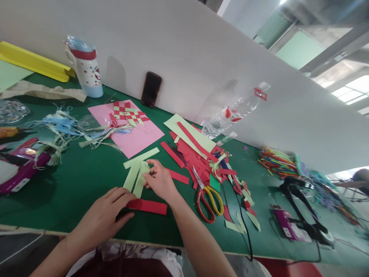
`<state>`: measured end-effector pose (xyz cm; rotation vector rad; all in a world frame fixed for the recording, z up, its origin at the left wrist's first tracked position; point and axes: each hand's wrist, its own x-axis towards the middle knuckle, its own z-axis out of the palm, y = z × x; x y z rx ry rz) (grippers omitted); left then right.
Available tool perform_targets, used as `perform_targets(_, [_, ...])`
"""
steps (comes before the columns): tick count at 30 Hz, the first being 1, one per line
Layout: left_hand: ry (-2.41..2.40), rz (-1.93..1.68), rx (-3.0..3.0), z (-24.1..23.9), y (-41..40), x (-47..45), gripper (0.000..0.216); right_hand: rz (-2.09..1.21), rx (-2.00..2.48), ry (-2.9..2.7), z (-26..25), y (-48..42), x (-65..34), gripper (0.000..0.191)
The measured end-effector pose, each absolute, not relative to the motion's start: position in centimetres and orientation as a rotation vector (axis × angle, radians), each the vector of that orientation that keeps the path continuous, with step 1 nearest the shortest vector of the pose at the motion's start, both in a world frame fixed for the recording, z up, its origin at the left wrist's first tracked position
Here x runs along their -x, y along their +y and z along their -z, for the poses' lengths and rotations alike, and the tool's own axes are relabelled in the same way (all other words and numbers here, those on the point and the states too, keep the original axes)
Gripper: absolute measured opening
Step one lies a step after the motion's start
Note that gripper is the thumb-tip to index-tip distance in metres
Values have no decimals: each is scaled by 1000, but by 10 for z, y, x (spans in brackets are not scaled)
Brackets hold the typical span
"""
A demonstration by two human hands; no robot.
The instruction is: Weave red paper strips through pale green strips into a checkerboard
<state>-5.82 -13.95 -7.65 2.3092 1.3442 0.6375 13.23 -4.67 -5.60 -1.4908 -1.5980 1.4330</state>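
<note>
Two light green paper strips (131, 177) lie side by side on the green table, tilted upright. Another green strip (145, 156) crosses their far ends. My right hand (159, 180) is closed, thumb and fingertips at the upper end of the right-hand green strip. Below them a red paper strip (151, 206) lies crosswise. My left hand (113, 207) has its fingers on the left end of this red strip, with the thumb beneath. A further red strip (179, 176) shows partly behind my right hand.
Right of my hands lie scissors (209, 198) and a heap of red paper pieces (196, 159). A woven red-green piece (128, 112) rests on pink paper (135, 140). A bottle (227, 117), phone (151, 89) and cup (86, 69) stand along the wall. Purple glue guns (290, 227) lie at both sides.
</note>
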Motion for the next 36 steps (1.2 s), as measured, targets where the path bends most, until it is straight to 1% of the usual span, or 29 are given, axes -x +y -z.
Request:
perform_targets(12, [1425, -597, -2251, 83, -140, 59, 26, -1323, 1537, -1663, 57, -47, -133, 39])
perform_targets(16, [1414, -573, -2270, 83, -139, 58, 25, -1318, 1539, -1709, 54, -44, -136, 42])
perform_targets(18, [1411, -579, -2268, 83, -139, 58, 25, -1218, 1544, -1777, 50, -44, -139, 43])
perform_targets(20, [1414, -598, -2265, 83, -140, 59, 26, -1032, 1544, -1859, 45, -47, -145, 42])
perform_targets(23, [1416, -621, -2268, 84, -141, 60, 28, -764, 1423, -1984, 34, -62, -156, 31])
perform_targets(26, [1411, -617, -2272, 85, -141, 60, 30, -542, 1163, -2165, 27, -89, -165, 20])
perform_targets(29, [1398, -609, -2282, 87, -142, 60, 32, -431, 1000, -2374, 32, -118, -170, 19])
perform_targets(32, [1414, -629, -2302, 90, -142, 59, 34, -342, 1020, -2491, 45, -137, -177, 20])
perform_targets(36, [1438, -617, -2324, 93, -143, 59, 33, -315, 1035, -2520, 59, -143, -185, 22])
